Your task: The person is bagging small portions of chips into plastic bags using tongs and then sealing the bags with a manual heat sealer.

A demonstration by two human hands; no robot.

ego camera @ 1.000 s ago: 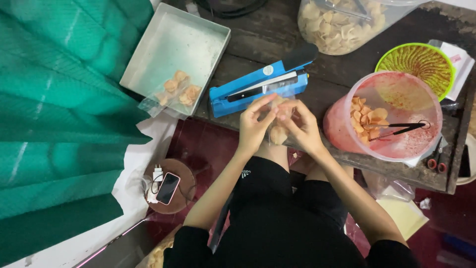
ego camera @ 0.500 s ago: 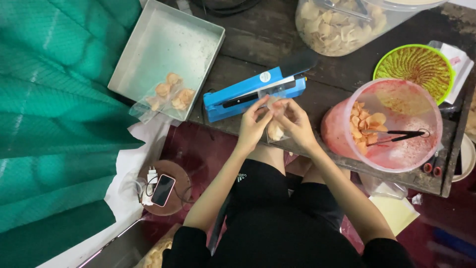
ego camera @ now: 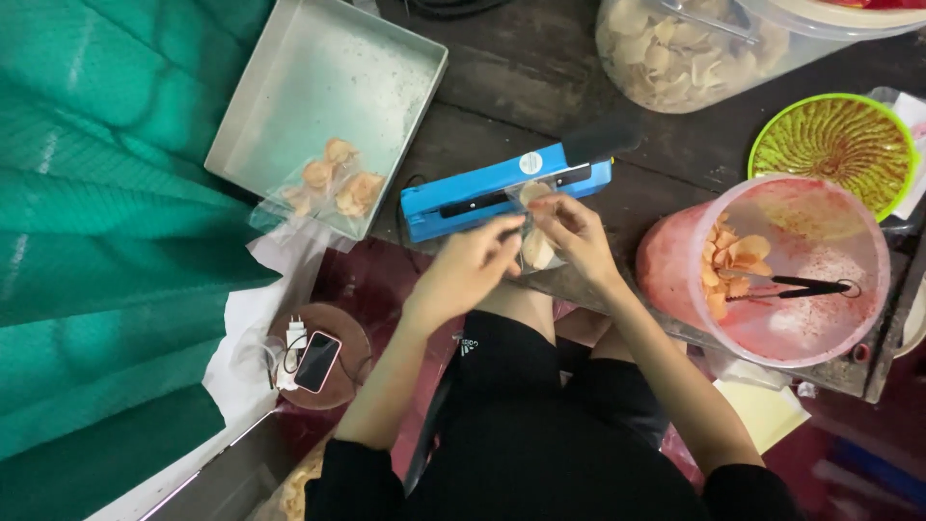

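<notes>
Small clear bag of chips (ego camera: 535, 241) now laid across blue sealer (ego camera: 502, 188), frame centre. Right hand (ego camera: 574, 236) pinching bag; left hand (ego camera: 468, 270) drawn back, fingers loosely curled at bag edge. Bag positioned for sealing.

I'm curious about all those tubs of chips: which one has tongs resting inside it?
The pink-stained tub at the right, holding orange chips and black-handled tongs. The clear tub at the top holds pale chips.

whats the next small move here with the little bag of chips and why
Probably press the blue sealer's arm down. Both hands, left hand and right hand, pinch the small clear bag of chips, and its top edge seems to lie across the sealer's bar; the black handle looks raised. The left hand appears freer to let go, though the bag's exact seating is hard to see.
</notes>
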